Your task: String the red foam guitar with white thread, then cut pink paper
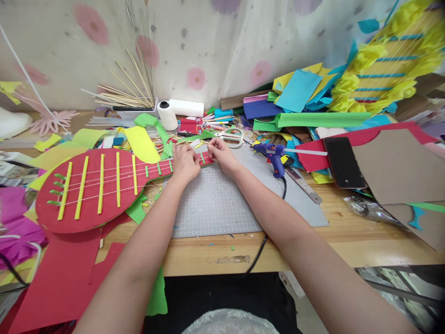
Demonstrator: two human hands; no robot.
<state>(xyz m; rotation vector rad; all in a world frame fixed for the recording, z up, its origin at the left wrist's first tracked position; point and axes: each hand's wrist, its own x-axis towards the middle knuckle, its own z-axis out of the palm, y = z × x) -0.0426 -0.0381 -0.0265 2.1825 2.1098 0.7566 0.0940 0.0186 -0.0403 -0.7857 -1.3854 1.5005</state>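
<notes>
A red paper guitar [92,185] with yellow and green strips lies on its back, its neck reaching right onto the grey cutting mat [215,204]. White strings [109,172] run along its body and neck. My left hand [185,162] rests over the neck with bent fingers, hiding part of it. At the neck's right end my right hand [219,150] is closed in a pinch; a thin white thread seems to run near it, but what sits between the fingertips is too small to make out. White-handled scissors [233,137] lie just behind that hand.
A purple glue gun [273,153] lies right of my hands, its black cord crossing the mat. A steel ruler [304,184] and a phone [344,162] are farther right. Behind stand a thread spool [167,116] and wooden sticks [121,99]. Coloured paper surrounds the work.
</notes>
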